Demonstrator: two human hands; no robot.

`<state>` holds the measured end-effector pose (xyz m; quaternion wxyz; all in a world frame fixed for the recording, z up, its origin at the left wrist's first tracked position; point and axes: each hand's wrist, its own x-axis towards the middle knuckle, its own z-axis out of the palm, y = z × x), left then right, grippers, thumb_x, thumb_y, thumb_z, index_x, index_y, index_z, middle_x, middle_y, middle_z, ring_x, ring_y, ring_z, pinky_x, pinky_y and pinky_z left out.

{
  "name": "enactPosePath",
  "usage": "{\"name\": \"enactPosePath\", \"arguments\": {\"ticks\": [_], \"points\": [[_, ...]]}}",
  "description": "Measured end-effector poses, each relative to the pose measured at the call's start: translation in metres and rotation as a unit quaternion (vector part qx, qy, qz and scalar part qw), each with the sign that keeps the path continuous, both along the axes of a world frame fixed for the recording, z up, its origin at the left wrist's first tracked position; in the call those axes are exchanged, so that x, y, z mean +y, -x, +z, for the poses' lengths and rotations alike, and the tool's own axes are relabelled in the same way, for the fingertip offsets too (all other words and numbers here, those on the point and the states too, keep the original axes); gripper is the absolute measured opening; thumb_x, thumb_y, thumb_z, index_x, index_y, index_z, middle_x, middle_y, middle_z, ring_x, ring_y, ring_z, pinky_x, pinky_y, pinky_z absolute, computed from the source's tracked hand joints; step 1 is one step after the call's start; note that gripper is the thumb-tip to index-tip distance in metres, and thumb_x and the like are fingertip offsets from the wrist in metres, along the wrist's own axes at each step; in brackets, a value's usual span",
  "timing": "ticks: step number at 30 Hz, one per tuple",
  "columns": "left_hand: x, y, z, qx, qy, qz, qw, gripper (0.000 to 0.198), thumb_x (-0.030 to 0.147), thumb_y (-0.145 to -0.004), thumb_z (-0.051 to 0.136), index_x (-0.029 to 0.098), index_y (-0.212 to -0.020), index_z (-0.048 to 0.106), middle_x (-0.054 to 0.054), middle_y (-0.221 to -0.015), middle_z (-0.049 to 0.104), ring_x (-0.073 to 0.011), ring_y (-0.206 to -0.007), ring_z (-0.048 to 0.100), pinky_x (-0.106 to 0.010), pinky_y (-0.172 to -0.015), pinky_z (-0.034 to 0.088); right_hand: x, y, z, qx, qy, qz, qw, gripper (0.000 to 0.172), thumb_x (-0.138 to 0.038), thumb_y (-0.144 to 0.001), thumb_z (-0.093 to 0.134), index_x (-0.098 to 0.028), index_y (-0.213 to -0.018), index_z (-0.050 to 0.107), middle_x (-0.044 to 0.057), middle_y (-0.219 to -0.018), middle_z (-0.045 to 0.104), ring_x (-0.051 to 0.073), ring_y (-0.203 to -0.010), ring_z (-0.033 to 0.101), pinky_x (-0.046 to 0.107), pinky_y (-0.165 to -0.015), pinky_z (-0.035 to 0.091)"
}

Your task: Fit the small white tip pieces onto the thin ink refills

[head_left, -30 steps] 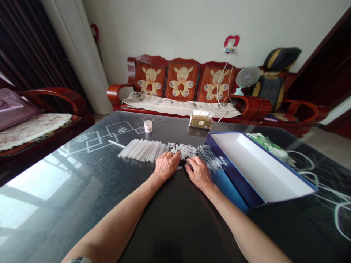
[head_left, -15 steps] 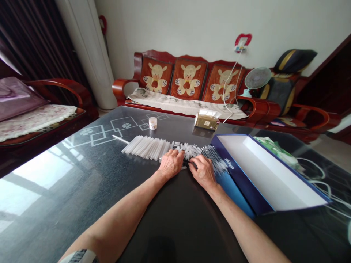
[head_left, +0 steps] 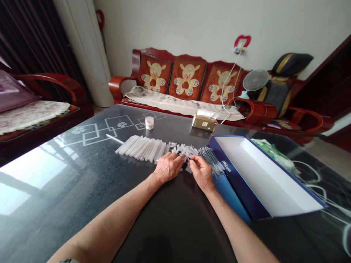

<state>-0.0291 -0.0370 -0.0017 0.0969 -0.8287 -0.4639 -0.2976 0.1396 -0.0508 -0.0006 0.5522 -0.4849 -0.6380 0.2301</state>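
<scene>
Both hands at the small white pieces (head_left: 184,149), mid-counter (head_left: 82,190).
The left hand (head_left: 168,167) lies flat on them, fingers apart. The right hand (head_left: 201,171) has its fingertips drawn together; whether it holds anything cannot be told. The pieces look light, stiff and easily scattered: pinch singly by the sides. White tubes (head_left: 142,148) lie to the left, the blue box (head_left: 263,175) to the right.

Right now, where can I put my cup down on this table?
Bare table lies left of the white tubes; also between the small jar and tissue pack. It is crowded by the left hand and right hand, tubes to blue box.
</scene>
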Motion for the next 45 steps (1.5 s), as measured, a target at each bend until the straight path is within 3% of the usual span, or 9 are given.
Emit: {"name": "enactPosePath", "arguments": {"ticks": [4,13,19,22,27,32,35,40,45], "points": [[0.0,0.0,0.001,0.002,0.006,-0.007,1.0,0.035,0.038,-0.097,0.037,0.027,-0.12,0.061,-0.004,-0.08,0.061,-0.0178,-0.078,0.056,-0.026,-0.066,0.044,0.002,0.0,0.002,-0.054,-0.047,0.004,0.997,0.016,-0.028,-0.085,0.054,-0.02,-0.09,0.067,0.007,-0.095,0.067,0.017,-0.084,0.065,0.027,-0.07,0.054],[0.002,0.003,0.001,-0.007,0.006,-0.003,1.0,0.033,0.034,-0.098,0.035,0.022,-0.111,0.063,-0.005,-0.081,0.062,-0.0178,-0.078,0.056,-0.028,-0.069,0.045,0.007,-0.016,0.007,-0.137,-0.06,-0.049,0.987,0.017,-0.026,-0.087,0.052,-0.019,-0.092,0.066,0.006,-0.093,0.068,0.016,-0.078,0.064,0.029,-0.07,0.053],[0.002,0.003,0.0,-0.044,-0.024,0.024,0.998,0.032,0.033,-0.097,0.037,0.02,-0.112,0.063,-0.005,-0.08,0.062,-0.0181,-0.08,0.057,-0.027,-0.069,0.043,0.003,-0.012,0.003,-0.268,-0.093,0.039,0.958,0.015,-0.021,-0.088,0.053,-0.022,-0.092,0.068,0.004,-0.09,0.068,0.017,-0.086,0.065,0.03,-0.083,0.051],[0.002,0.003,0.0,-0.04,-0.027,0.021,0.999,0.032,0.033,-0.097,0.038,0.02,-0.111,0.063,-0.005,-0.079,0.062,-0.0182,-0.079,0.057,-0.027,-0.068,0.043,0.002,-0.006,0.002,-0.304,-0.106,0.046,0.946,0.015,-0.02,-0.088,0.055,-0.021,-0.095,0.068,0.005,-0.093,0.067,0.018,-0.09,0.063,0.03,-0.086,0.049],[0.002,0.003,0.001,-0.037,-0.021,0.014,0.999,0.031,0.032,-0.096,0.04,0.02,-0.111,0.064,-0.005,-0.079,0.063,-0.018,-0.079,0.058,-0.026,-0.067,0.043,0.008,-0.023,0.005,-0.306,-0.11,-0.048,0.944,0.016,-0.021,-0.089,0.052,-0.02,-0.096,0.067,0.006,-0.093,0.065,0.017,-0.088,0.061,0.029,-0.084,0.048],[0.003,0.004,-0.001,-0.034,-0.017,0.01,0.999,0.031,0.033,-0.097,0.038,0.02,-0.109,0.064,-0.005,-0.079,0.063,-0.0179,-0.079,0.058,-0.027,-0.068,0.045,0.015,-0.054,0.006,-0.398,-0.028,-0.196,0.896,0.014,-0.019,-0.082,0.057,-0.019,-0.089,0.069,0.008,-0.088,0.062,0.019,-0.079,0.059,0.029,-0.073,0.045],[0.004,0.005,-0.002,-0.034,-0.016,0.013,0.999,0.032,0.033,-0.097,0.037,0.02,-0.11,0.063,-0.005,-0.079,0.063,-0.0179,-0.08,0.058,-0.027,-0.067,0.045,0.016,-0.06,0.004,-0.444,0.025,-0.212,0.87,0.012,-0.023,-0.081,0.06,-0.02,-0.086,0.07,0.007,-0.085,0.061,0.02,-0.075,0.058,0.029,-0.069,0.044],[0.004,0.005,-0.002,-0.033,-0.008,0.012,0.999,0.032,0.033,-0.097,0.036,0.02,-0.11,0.063,-0.006,-0.079,0.063,-0.0175,-0.08,0.059,-0.026,-0.068,0.046,0.017,-0.061,0.002,-0.464,0.054,-0.213,0.858,0.014,-0.019,-0.077,0.061,-0.021,-0.086,0.072,0.007,-0.085,0.062,0.019,-0.071,0.06,0.03,-0.067,0.043],[0.004,0.004,-0.001,-0.028,-0.013,0.01,0.999,0.032,0.033,-0.097,0.036,0.02,-0.109,0.064,-0.005,-0.079,0.062,-0.0176,-0.079,0.059,-0.026,-0.067,0.045,0.015,-0.061,0.006,-0.488,0.078,-0.228,0.839,0.01,-0.027,-0.076,0.067,-0.02,-0.082,0.071,0.008,-0.083,0.062,0.018,-0.066,0.06,0.029,-0.061,0.043]]}}
